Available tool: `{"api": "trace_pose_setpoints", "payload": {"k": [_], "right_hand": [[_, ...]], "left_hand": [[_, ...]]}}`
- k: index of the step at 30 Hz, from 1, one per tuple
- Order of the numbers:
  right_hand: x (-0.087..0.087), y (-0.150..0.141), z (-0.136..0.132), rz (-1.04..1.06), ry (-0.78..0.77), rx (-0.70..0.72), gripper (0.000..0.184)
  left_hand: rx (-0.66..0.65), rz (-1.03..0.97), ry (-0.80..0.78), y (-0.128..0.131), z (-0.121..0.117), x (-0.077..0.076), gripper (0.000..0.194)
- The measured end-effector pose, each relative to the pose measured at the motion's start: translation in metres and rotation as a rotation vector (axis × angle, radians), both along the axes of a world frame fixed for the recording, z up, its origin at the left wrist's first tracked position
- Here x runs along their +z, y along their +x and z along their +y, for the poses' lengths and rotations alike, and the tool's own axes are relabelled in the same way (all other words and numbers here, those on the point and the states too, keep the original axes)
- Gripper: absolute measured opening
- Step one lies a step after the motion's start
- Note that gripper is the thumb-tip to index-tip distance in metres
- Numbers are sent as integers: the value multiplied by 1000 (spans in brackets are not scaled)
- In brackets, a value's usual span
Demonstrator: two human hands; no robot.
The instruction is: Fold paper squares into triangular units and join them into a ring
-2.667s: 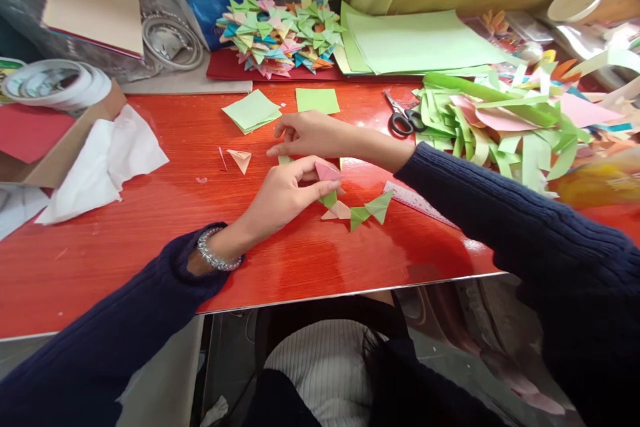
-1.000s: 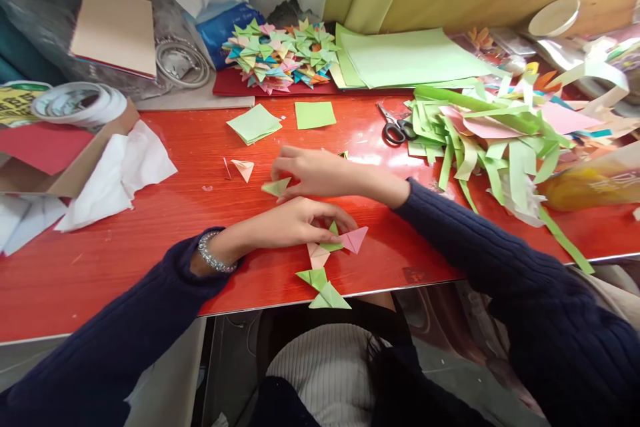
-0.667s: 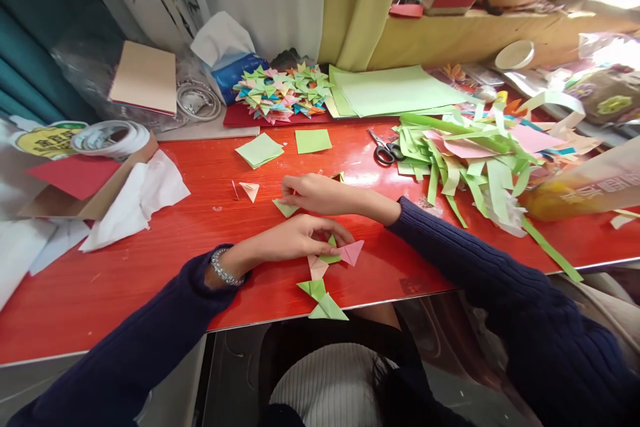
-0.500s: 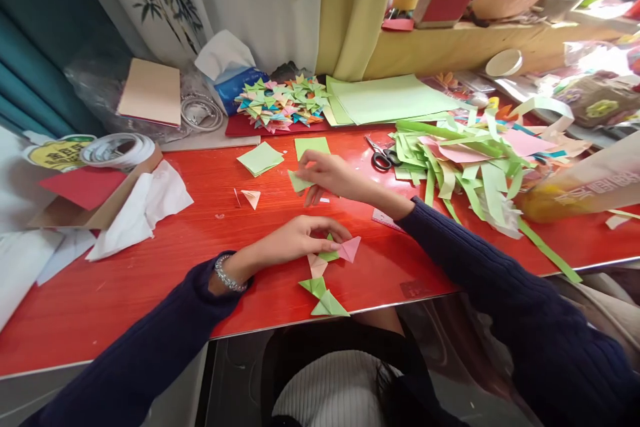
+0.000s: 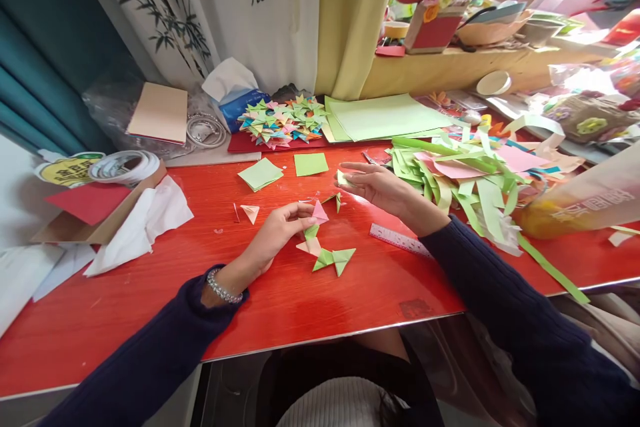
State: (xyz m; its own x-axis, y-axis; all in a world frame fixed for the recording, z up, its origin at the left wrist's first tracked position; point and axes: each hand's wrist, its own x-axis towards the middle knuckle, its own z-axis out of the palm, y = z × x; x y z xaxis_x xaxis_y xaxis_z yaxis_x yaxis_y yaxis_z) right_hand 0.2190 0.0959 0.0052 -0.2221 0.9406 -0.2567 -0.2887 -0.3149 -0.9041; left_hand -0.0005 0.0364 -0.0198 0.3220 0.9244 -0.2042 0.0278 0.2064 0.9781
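Note:
My left hand (image 5: 277, 230) is closed on a chain of folded paper triangles (image 5: 325, 247), pinching its pink end piece; the green and peach pieces trail down onto the red table (image 5: 150, 280). My right hand (image 5: 383, 187) hovers above the table to the right, palm turned up, holding a small pale green folded piece (image 5: 344, 178) at its fingertips. Another small green folded piece (image 5: 336, 199) lies between the hands.
Green paper squares (image 5: 260, 173) and a single square (image 5: 311, 164) lie behind the hands. A pile of folded units (image 5: 283, 121), green sheets (image 5: 385, 117), cut paper strips (image 5: 465, 170), a ruler (image 5: 400, 240), a peach folded piece (image 5: 250, 213), tape rolls (image 5: 123, 165) and crumpled tissue (image 5: 145, 213) surround them.
My right hand picked a pale green folded piece off the table and carried it up and to the right. My left hand lifted the chain's pink end. The camera tilted upward.

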Motion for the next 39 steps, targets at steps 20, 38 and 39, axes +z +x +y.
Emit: {"api": "trace_pose_setpoints", "payload": {"k": [20,38,39], "right_hand": [[-16,-19,-12,-23,156,138,26],[-10,-21,-18,-223,322,202,23],[-7,-22,-20,-235,346,202,25]], "left_hand": [[149,-139,-113,-2,-3,7,25],[195,-128,-24,0,-3,7,27],[211,-118,5,0,-3,7,27]]}}
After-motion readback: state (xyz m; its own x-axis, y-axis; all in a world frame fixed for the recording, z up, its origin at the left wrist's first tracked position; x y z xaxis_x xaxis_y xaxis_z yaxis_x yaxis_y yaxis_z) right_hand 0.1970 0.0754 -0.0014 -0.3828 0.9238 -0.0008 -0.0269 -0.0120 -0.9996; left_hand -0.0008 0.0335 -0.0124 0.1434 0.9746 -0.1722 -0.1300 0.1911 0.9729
